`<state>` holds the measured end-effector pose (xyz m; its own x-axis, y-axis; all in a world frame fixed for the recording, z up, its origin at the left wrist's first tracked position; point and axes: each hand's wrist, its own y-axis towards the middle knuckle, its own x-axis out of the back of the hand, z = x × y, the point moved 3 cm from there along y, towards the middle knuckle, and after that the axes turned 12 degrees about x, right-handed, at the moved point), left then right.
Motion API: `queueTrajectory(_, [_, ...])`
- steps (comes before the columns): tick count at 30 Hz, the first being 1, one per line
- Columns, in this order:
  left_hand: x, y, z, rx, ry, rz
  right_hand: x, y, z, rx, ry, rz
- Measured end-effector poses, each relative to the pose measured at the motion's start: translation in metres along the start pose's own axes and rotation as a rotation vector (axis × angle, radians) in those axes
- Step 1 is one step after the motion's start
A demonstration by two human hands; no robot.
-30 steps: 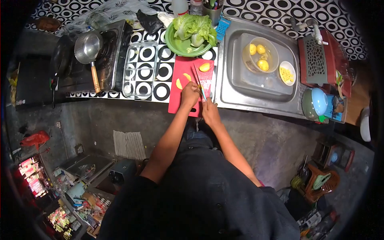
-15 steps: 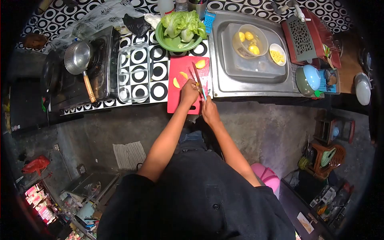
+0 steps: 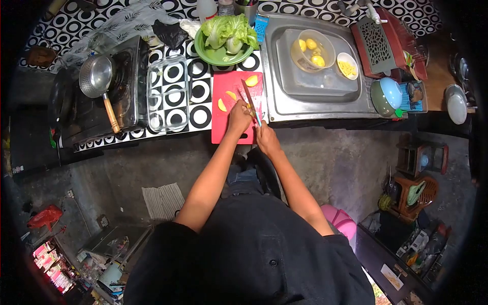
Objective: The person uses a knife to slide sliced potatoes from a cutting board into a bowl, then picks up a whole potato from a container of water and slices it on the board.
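Observation:
My right hand (image 3: 267,137) is closed on the light-blue handle of a knife (image 3: 247,95), whose blade points up and left over the red cutting board (image 3: 221,122). Beside the blade, my left hand (image 3: 240,117) has its fingers closed on a small yellow piece (image 3: 249,107), mostly hidden by the fingers. Two yellow wedges, one of them a lower wedge (image 3: 222,105), lie left of the knife on the board. A larger yellow piece (image 3: 251,81) rests near the board's top right corner.
Behind the board stands a green plate (image 3: 223,61) of lettuce. Right of it, a bowl (image 3: 300,61) of yellow pieces and a small white bowl (image 3: 355,75) sit on an upturned tray in the sink. Leftward are a glass dish (image 3: 168,127) and a stove with a pan (image 3: 95,75).
The view has shifted slightly, so the counter items appear a little further left. Both hands keep their holds, with hardly any movement relative to the board.

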<state>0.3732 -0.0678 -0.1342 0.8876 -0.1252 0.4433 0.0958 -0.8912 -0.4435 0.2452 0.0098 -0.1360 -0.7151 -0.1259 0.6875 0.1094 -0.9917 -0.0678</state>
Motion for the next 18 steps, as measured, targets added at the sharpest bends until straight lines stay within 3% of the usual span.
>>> queueTrajectory(6, [-0.006,0.002,0.009,-0.113,-0.072,-0.043,0.009,-0.011,-0.001,-0.029,0.009,0.002])
queueTrajectory(18, [-0.010,0.004,0.018,-0.048,-0.045,0.036,0.006,-0.016,-0.012,0.009,0.101,0.038])
